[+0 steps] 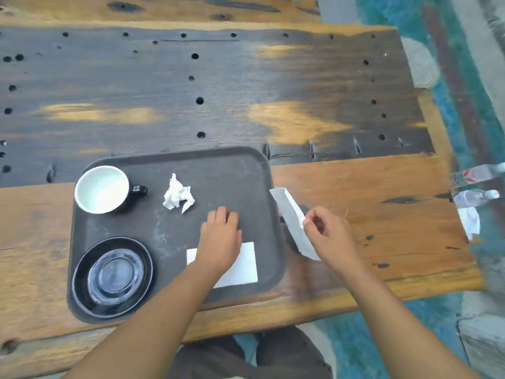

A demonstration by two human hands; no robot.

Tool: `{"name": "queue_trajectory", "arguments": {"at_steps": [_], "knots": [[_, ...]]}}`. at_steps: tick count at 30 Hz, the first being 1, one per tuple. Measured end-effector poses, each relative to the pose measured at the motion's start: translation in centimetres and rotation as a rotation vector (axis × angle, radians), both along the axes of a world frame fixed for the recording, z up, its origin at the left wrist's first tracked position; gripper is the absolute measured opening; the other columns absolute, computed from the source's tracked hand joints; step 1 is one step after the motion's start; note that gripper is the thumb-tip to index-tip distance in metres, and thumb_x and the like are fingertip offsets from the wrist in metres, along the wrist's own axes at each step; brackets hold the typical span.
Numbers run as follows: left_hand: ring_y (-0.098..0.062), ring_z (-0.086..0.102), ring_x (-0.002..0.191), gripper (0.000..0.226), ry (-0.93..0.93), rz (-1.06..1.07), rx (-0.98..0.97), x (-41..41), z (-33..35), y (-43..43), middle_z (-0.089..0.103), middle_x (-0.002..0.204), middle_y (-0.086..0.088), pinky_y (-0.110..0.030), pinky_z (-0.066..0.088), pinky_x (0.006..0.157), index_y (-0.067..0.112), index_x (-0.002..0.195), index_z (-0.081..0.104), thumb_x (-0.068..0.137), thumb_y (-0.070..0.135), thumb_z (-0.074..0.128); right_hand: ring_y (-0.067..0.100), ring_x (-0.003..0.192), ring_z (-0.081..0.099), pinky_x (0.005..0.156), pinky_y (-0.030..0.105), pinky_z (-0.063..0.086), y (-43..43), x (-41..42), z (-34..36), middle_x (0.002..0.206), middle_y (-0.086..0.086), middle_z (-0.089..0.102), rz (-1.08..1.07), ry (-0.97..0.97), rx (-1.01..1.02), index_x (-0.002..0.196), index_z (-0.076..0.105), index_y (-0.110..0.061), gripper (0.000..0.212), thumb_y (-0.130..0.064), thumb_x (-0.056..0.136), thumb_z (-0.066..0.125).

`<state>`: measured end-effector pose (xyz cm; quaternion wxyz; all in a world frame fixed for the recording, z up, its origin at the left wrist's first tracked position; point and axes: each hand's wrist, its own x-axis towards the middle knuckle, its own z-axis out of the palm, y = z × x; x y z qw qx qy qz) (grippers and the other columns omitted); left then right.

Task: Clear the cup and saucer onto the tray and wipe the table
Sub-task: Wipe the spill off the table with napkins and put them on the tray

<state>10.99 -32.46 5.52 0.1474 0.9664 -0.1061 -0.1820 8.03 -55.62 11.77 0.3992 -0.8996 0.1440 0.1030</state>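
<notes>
A dark grey tray [240, 170] lies on the wooden table [355, 187]. On its far left stands a black cup [102, 189] with a white inside. The black saucer [112, 276] sits in the tray's near left corner. A crumpled tissue [178, 195] lies mid-tray. My left hand [220, 236] hovers over the tray with fingers curled, above a flat white napkin [246, 266]. My right hand [326, 231] pinches a folded white napkin [291, 217] just past the tray's right rim.
Two plastic water bottles [475, 184] and a white scrap lie on the teal floor beyond the table's right edge. The table's dark far half is dotted with small holes. My lap shows below the near edge.
</notes>
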Motion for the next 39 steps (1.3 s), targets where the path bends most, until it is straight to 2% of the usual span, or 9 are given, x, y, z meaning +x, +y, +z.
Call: {"name": "queue_trajectory", "arguments": {"at_steps": [4, 6, 10, 14, 19, 22, 24, 27, 39], "knots": [[-0.032, 0.024, 0.141, 0.049, -0.003, -0.013, 0.081, 1.4, -1.4, -3.4, 0.027, 0.155, -0.011, -0.055, 0.027, 0.109, 0.018, 0.142, 0.038, 0.095, 0.031, 0.047, 0.010, 0.060, 0.054, 0.058, 0.032, 0.044, -6.0, 0.5, -0.2, 0.066, -0.011, 0.060, -0.036, -0.079, -0.143, 0.074, 0.051, -0.031, 0.011, -0.037, 0.083, 0.051], [-0.033, 0.011, 0.148, 0.058, 0.042, 0.014, 0.132, 1.3, -2.4, -4.3, 0.014, 0.162, -0.010, -0.063, 0.017, 0.113, 0.022, 0.151, 0.025, 0.098, 0.040, 0.040, 0.010, 0.062, 0.054, 0.059, 0.032, 0.044, -8.7, 0.7, -0.7, 0.067, -0.008, 0.058, 0.017, -0.128, -0.240, 0.074, 0.053, -0.026, 0.011, -0.030, 0.085, 0.055], [-0.037, 0.009, 0.150, 0.062, -0.016, 0.029, 0.160, 0.3, -4.2, -5.0, 0.013, 0.163, -0.013, -0.069, 0.014, 0.111, 0.021, 0.154, 0.021, 0.099, 0.047, 0.028, 0.025, 0.077, 0.056, 0.062, 0.036, 0.046, -12.3, 0.6, -2.3, 0.083, 0.000, 0.056, 0.192, -0.208, -0.475, 0.083, 0.057, -0.017, 0.006, -0.019, 0.087, 0.060], [-0.036, 0.008, 0.150, 0.064, -0.059, 0.039, 0.189, 0.0, -4.9, -5.3, 0.013, 0.164, -0.012, -0.068, 0.012, 0.113, 0.021, 0.155, 0.018, 0.097, 0.047, 0.020, 0.030, 0.088, 0.059, 0.069, 0.033, 0.043, -13.1, -1.3, -4.9, 0.093, 0.006, 0.060, 0.394, -0.090, -0.563, 0.084, 0.063, -0.010, 0.006, -0.015, 0.087, 0.062], [-0.035, 0.009, 0.150, 0.063, -0.089, 0.052, 0.199, -0.4, -5.3, -5.5, 0.014, 0.163, -0.013, -0.067, 0.011, 0.114, 0.021, 0.155, 0.019, 0.097, 0.047, 0.020, 0.032, 0.115, 0.051, 0.092, 0.044, 0.046, -11.9, -4.9, -7.1, 0.123, 0.010, 0.055, 0.301, -0.009, -0.552, 0.103, 0.061, -0.012, 0.022, -0.025, 0.086, 0.057], [-0.034, 0.007, 0.150, 0.063, -0.093, 0.069, 0.204, -0.4, -5.4, -5.5, 0.011, 0.164, -0.011, -0.065, 0.009, 0.115, 0.023, 0.155, 0.017, 0.096, 0.047, 0.020, 0.037, 0.135, 0.038, 0.109, 0.050, 0.036, -9.8, -5.1, -7.8, 0.145, 0.018, 0.041, 0.191, -0.033, -0.556, 0.131, 0.051, -0.011, 0.046, -0.032, 0.091, 0.053], [-0.033, 0.006, 0.150, 0.063, -0.100, 0.074, 0.204, -0.4, -5.5, -5.5, 0.011, 0.164, -0.010, -0.065, 0.009, 0.115, 0.024, 0.155, 0.016, 0.096, 0.047, 0.020, 0.040, 0.147, 0.014, 0.119, 0.053, 0.018, -8.4, -5.5, -8.5, 0.159, 0.020, 0.018, 0.228, 0.074, -0.568, 0.151, 0.029, -0.018, 0.063, -0.047, 0.096, 0.041], [-0.032, 0.005, 0.151, 0.063, -0.110, 0.072, 0.210, -0.4, -5.8, -5.3, 0.010, 0.164, -0.009, -0.064, 0.009, 0.115, 0.025, 0.155, 0.014, 0.097, 0.047, 0.018, 0.036, 0.149, -0.016, 0.120, 0.057, 0.002, -7.5, -6.7, -9.9, 0.163, 0.016, -0.015, 0.290, 0.189, -0.593, 0.156, -0.001, -0.027, 0.074, -0.063, 0.096, 0.023], [-0.030, 0.002, 0.151, 0.062, -0.125, 0.069, 0.228, -0.5, -6.4, -5.1, 0.007, 0.165, -0.008, -0.063, 0.007, 0.116, 0.028, 0.155, 0.008, 0.098, 0.049, 0.015, 0.033, 0.147, -0.022, 0.118, 0.056, -0.007, -12.3, 1.8, -11.6, 0.161, 0.012, -0.024, 0.229, 0.190, -0.542, 0.155, -0.008, -0.032, 0.076, -0.068, 0.092, 0.017]]}}
